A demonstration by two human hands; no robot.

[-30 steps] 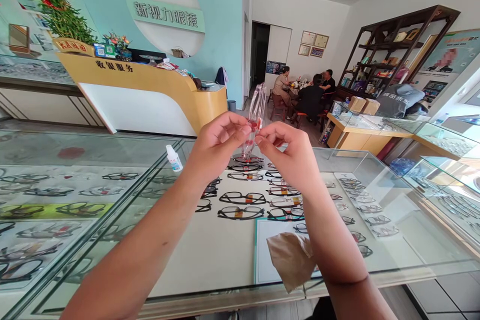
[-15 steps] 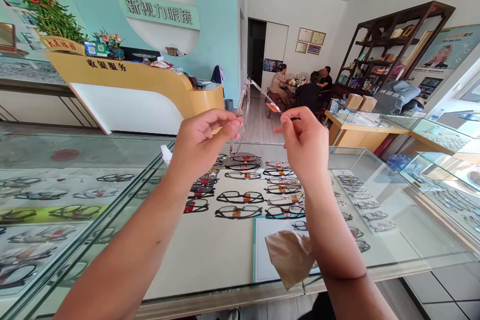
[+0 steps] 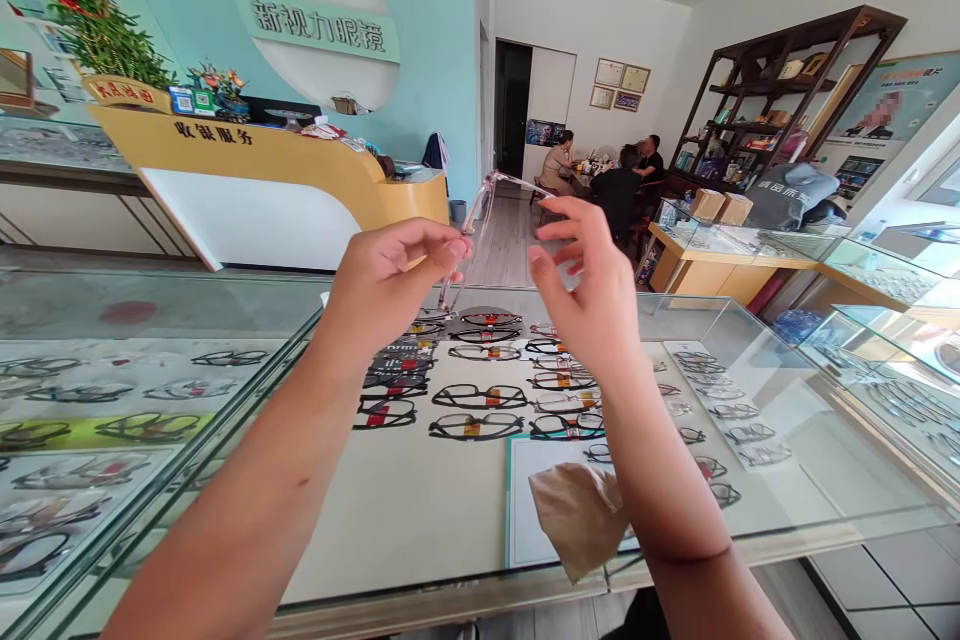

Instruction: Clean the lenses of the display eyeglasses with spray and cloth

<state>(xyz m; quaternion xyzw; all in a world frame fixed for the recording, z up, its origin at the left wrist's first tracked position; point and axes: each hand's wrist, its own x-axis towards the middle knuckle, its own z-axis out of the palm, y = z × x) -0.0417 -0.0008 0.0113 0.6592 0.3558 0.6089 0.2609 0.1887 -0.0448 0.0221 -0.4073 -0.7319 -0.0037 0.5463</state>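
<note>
Boxy glass case (image 3: 405, 510) up front. Right hand (image 3: 589, 285) is curved, fingers loosely spread; left hand (image 3: 405, 285) is in a tight pinch. Crumpled soft tan cloth (image 3: 576, 518) on top. Thin see-through glasses (image 3: 488, 195) sit in that pinch, above the case.

"新视力眼镜" on round wall sign (image 3: 318, 26), "收银服务" on yellow counter (image 3: 292, 142), poster (image 3: 919, 98) print unclear

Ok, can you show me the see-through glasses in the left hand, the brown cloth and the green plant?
See-through glasses (image 3: 484, 203), head view: upper part of the front.
Brown cloth (image 3: 576, 515), head view: its middle.
Green plant (image 3: 103, 32), head view: its leaves.
</note>
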